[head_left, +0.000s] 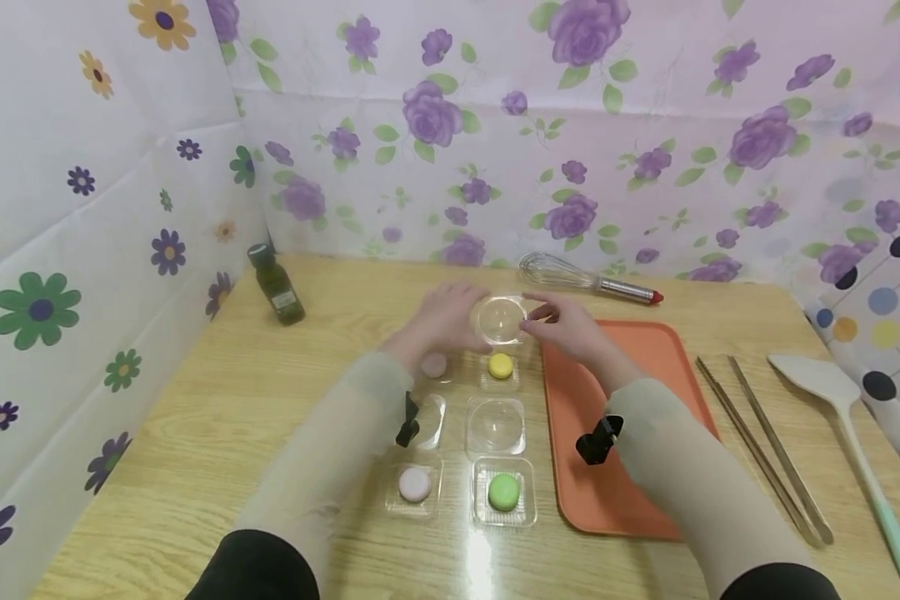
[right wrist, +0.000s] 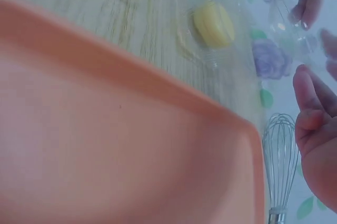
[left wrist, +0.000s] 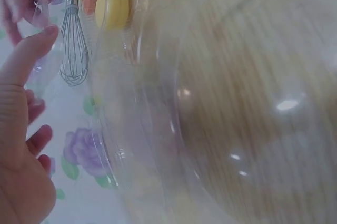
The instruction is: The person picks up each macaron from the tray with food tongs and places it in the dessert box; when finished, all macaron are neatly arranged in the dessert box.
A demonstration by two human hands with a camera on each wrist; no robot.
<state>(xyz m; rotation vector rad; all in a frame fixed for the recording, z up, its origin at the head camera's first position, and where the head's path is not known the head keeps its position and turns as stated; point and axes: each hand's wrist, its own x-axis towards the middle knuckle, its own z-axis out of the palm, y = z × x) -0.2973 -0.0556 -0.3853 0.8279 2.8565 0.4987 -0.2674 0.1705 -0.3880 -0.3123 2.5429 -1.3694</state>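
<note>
Between the two hands a clear plastic lid [head_left: 501, 320] stands raised behind a small clear box holding a yellow macaron [head_left: 500, 367]. My right hand [head_left: 566, 329] pinches the lid's right edge with thumb and finger. At the left edge, my left hand [head_left: 450, 317] has its thumb stretched out and its other fingers loosely bent, as the left wrist view shows. Beside the left wrist a pale pink macaron [head_left: 434, 364] is partly covered by the arm. Nearer me, two open clear boxes hold a pink macaron [head_left: 415, 483] and a green macaron [head_left: 504, 492].
An orange tray [head_left: 570, 467] lies under the right forearm. Farther right are metal tongs [head_left: 765, 450] and a spatula [head_left: 817, 375]. A whisk [head_left: 588, 279] lies at the back, and a dark green bottle [head_left: 276, 285] stands back left. Flowered sheets hang behind and at left.
</note>
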